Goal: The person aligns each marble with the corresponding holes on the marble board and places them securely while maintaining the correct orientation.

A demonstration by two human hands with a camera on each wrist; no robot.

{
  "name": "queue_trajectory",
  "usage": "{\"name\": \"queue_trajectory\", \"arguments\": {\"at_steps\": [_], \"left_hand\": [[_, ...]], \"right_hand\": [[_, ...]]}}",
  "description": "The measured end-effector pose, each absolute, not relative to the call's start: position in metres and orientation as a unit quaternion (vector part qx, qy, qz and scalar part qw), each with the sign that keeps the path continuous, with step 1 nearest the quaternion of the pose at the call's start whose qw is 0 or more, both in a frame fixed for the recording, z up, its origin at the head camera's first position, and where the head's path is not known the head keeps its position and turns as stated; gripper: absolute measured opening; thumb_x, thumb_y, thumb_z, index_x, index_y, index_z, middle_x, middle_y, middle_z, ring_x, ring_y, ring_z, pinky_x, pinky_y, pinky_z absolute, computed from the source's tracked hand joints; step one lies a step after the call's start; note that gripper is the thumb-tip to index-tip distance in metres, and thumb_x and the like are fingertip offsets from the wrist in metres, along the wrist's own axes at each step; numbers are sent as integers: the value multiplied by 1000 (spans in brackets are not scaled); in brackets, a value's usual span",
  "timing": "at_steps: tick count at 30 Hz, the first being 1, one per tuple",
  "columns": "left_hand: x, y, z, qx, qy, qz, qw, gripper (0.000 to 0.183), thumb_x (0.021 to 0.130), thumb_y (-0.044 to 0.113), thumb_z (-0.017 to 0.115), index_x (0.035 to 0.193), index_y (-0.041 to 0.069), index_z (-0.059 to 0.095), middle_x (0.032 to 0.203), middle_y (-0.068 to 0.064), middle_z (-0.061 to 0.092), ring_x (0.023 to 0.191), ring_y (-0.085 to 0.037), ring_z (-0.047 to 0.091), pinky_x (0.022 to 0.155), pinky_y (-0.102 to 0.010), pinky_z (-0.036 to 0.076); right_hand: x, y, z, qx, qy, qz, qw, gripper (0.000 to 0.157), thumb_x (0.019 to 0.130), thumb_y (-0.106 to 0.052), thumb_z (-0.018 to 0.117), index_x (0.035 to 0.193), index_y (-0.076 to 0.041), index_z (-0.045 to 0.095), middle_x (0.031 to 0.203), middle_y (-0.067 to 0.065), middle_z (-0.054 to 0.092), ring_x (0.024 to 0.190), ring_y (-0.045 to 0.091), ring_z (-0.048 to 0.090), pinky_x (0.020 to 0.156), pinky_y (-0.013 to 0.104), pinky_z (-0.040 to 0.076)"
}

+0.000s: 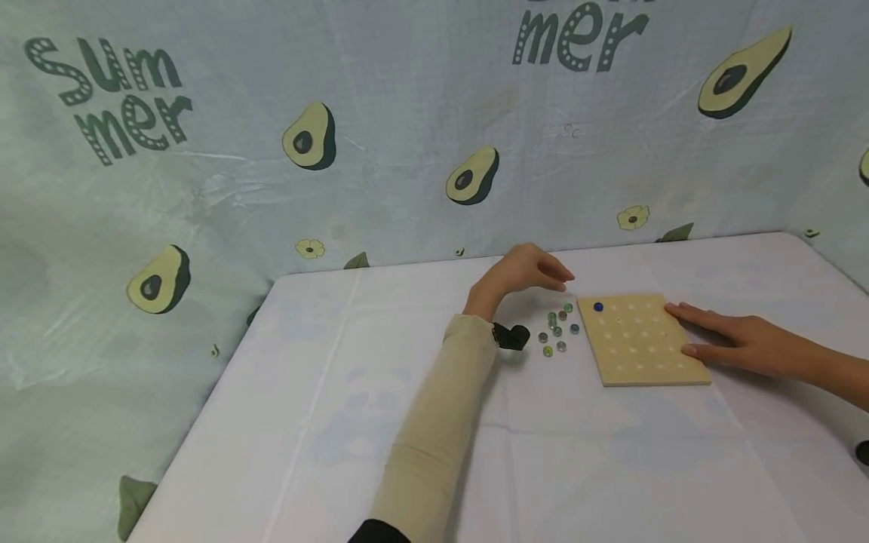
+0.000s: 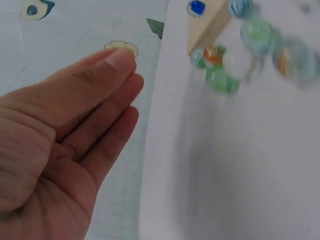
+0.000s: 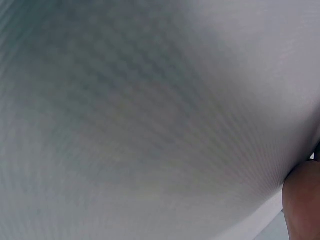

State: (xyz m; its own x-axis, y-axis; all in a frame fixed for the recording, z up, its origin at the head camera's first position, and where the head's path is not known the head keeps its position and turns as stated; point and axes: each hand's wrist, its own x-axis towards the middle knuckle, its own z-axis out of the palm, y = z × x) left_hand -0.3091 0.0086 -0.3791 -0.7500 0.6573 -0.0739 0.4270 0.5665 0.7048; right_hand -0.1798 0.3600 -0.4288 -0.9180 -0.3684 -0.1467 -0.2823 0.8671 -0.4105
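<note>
A square tan board with rows of small hollows lies on the table, and a dark blue marble sits in its far left corner. Left of it are several loose glass marbles, in green, brown, grey and yellowish tones. My left hand hovers beyond these marbles, its fingers gently bent; in the left wrist view the thumb lies close over the fingers, with nothing showing between them. My right hand rests at the board's right edge, fingertips and thumb spread along it. The right wrist view is mostly a blurred pale surface.
A white cloth covers the table. Behind and to the left hangs a pale sheet printed with avocados and lettering. The left sleeve crosses the table's middle, with a black wrist camera near the marbles.
</note>
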Motion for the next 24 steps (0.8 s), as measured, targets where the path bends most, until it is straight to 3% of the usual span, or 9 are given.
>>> {"name": "queue_trajectory", "arguments": {"at_steps": [5,11,17,24], "left_hand": [[-310,-9,-363,367,861,301,181,28,91,20,79,118,13,78,110,4,76,99,-3,66,91,-21,50],[-300,-27,-356,400,852,275,196,27,90,20,80,116,13,79,103,8,77,95,-1,68,85,-20,52],[-278,-37,-369,390,853,287,193,24,89,15,80,113,11,80,108,1,78,94,-2,69,81,-18,53],[-256,-42,-390,360,865,312,154,24,87,15,81,111,14,81,110,3,77,102,-1,69,83,-14,51]], "right_hand": [[-180,358,-428,-166,960,-193,114,82,97,-53,64,164,-27,23,160,30,29,138,59,33,99,74,34],[-182,358,-427,-167,962,-187,108,82,97,-52,64,163,-26,24,160,30,29,138,59,34,98,73,35],[-182,358,-428,-158,964,-183,114,83,97,-55,63,164,-27,22,160,29,28,138,59,33,99,75,34],[-179,359,-430,-161,960,-197,113,82,97,-52,64,163,-27,24,160,30,29,139,59,33,99,74,34]]}}
